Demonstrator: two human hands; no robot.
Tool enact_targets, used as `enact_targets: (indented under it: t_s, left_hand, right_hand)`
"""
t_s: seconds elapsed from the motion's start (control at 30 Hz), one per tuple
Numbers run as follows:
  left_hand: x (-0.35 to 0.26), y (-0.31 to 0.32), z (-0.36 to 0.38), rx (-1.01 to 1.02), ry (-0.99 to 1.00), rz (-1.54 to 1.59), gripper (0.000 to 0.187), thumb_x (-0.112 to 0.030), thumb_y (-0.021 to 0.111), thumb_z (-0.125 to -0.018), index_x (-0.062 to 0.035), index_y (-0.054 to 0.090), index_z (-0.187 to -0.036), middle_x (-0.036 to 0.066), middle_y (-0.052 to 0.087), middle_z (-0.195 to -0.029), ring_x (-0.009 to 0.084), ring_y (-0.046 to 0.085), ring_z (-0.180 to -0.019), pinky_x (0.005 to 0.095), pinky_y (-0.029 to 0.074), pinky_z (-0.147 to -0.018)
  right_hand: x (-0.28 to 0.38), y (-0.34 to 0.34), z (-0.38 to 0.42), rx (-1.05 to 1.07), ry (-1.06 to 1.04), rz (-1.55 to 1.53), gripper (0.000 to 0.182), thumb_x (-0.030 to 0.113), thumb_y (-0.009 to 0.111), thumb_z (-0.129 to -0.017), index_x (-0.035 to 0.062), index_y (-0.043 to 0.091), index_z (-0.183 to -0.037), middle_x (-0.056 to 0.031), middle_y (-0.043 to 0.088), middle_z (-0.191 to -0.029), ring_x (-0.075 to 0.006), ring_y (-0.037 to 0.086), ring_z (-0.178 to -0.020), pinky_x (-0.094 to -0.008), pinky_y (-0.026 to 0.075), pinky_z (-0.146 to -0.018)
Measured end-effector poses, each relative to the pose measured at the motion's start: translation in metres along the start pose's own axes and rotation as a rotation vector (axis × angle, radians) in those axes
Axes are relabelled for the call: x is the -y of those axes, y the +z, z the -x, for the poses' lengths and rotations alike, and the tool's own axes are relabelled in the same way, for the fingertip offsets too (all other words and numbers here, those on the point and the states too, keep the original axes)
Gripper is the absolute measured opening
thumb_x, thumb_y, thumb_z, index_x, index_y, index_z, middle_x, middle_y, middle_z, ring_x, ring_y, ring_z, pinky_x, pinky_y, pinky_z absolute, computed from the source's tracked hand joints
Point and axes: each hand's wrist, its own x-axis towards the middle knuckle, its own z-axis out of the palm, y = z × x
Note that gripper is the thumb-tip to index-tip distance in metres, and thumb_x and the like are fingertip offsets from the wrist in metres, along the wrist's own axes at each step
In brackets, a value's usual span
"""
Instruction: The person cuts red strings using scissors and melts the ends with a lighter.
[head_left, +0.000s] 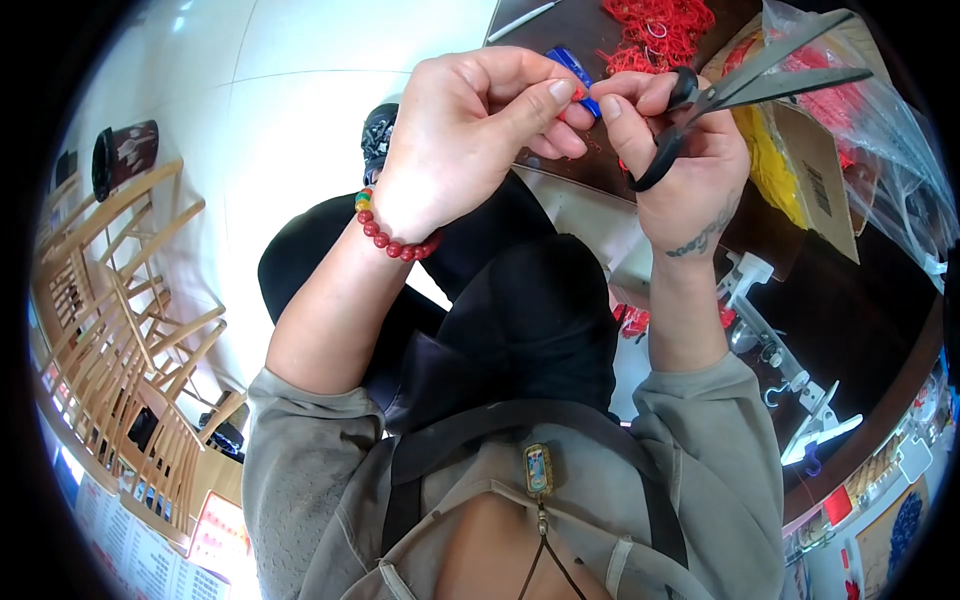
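Observation:
My left hand (465, 140) is closed in a pinch on a small red cord piece (578, 94), most of it hidden between the fingertips. A string of red beads circles the left wrist. My right hand (690, 150) has black-handled scissors (745, 90) hooked around its fingers, with the blades spread apart and pointing away to the upper right. The right thumb and forefinger come right up to the red piece. Behind the fingertips, on the dark tabletop, lies a slim blue plastic object (570, 66). A tangle of red cord (655, 30) is heaped just beyond.
Clear plastic bags (895, 150) and a cardboard box (815, 165) with yellow wrapping stand at the right. A white metal clamp-like fixture (775, 345) sits by the right forearm. A white pen (525, 18) lies at the table edge. Wooden chairs (130, 320) stand on the left.

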Motion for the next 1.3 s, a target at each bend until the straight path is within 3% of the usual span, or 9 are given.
enact_targets:
  t_s: [0.3,0.6,0.7,0.9,1.0,1.2,1.3]
  left_hand:
    - [0.005,0.003,0.000,-0.029,0.052,-0.080,0.017,-0.008,0.057,-0.094,0.0057,0.063,-0.103,0.009,0.068,-0.085,0.0132,0.068,-0.074,0.0219,0.056,-0.068]
    - [0.006,0.006,0.002,-0.060,0.060,-0.137,0.016,-0.007,0.057,-0.094,0.0067,0.062,-0.100,0.009,0.068,-0.082,0.0116,0.067,-0.070,0.0207,0.055,-0.065]
    - [0.006,0.007,0.002,-0.058,0.061,-0.141,0.015,-0.006,0.057,-0.094,0.0070,0.062,-0.099,0.008,0.068,-0.080,0.0107,0.066,-0.069,0.0206,0.055,-0.065]
    - [0.007,0.006,0.002,-0.047,0.051,-0.139,0.015,-0.007,0.056,-0.094,0.0066,0.062,-0.099,0.008,0.068,-0.081,0.0104,0.066,-0.069,0.0209,0.055,-0.065]
    - [0.005,0.005,0.002,-0.040,0.029,-0.089,0.016,-0.008,0.056,-0.094,0.0061,0.061,-0.100,0.008,0.068,-0.082,0.0109,0.066,-0.069,0.0209,0.055,-0.065]
    - [0.007,0.004,0.001,-0.059,0.064,-0.088,0.016,-0.008,0.056,-0.094,0.0057,0.061,-0.100,0.009,0.068,-0.083,0.0114,0.067,-0.069,0.0207,0.056,-0.065]
    - [0.007,0.005,0.001,-0.065,0.079,-0.096,0.013,-0.006,0.056,-0.094,0.0063,0.061,-0.097,0.010,0.068,-0.082,0.0118,0.068,-0.070,0.0215,0.055,-0.064]
  right_hand:
    - [0.010,0.006,0.001,-0.014,0.129,0.022,0.015,-0.004,0.070,-0.080,-0.0034,0.057,-0.088,-0.0077,0.065,-0.085,-0.0108,0.065,-0.076,-0.0223,0.054,-0.072]
    - [-0.003,0.006,0.001,-0.049,0.031,0.161,0.017,0.001,0.074,-0.076,0.0011,0.062,-0.087,-0.0004,0.063,-0.080,-0.0053,0.055,-0.072,-0.0191,0.046,-0.068]
    - [0.000,0.006,0.002,-0.003,0.056,0.303,0.016,-0.007,0.066,-0.081,0.0002,0.054,-0.088,-0.0092,0.064,-0.092,-0.0105,0.060,-0.081,-0.0229,0.050,-0.075]
    - [-0.002,0.006,0.003,0.007,0.034,0.248,0.016,-0.007,0.067,-0.081,0.0005,0.054,-0.088,-0.0083,0.064,-0.093,-0.0111,0.060,-0.085,-0.0235,0.049,-0.078]
    - [-0.003,0.010,0.002,-0.116,0.055,0.047,0.016,-0.001,0.071,-0.079,-0.0007,0.060,-0.091,-0.0032,0.064,-0.084,-0.0070,0.059,-0.076,-0.0194,0.048,-0.071]
    - [0.000,0.009,0.005,-0.059,0.094,-0.082,0.021,0.000,0.073,-0.079,-0.0006,0.058,-0.093,-0.0066,0.065,-0.087,-0.0097,0.061,-0.077,-0.0201,0.049,-0.071]
    - [-0.003,0.013,0.006,-0.092,0.046,0.049,0.020,0.002,0.074,-0.077,-0.0004,0.059,-0.090,-0.0050,0.064,-0.083,-0.0080,0.059,-0.074,-0.0194,0.048,-0.066]
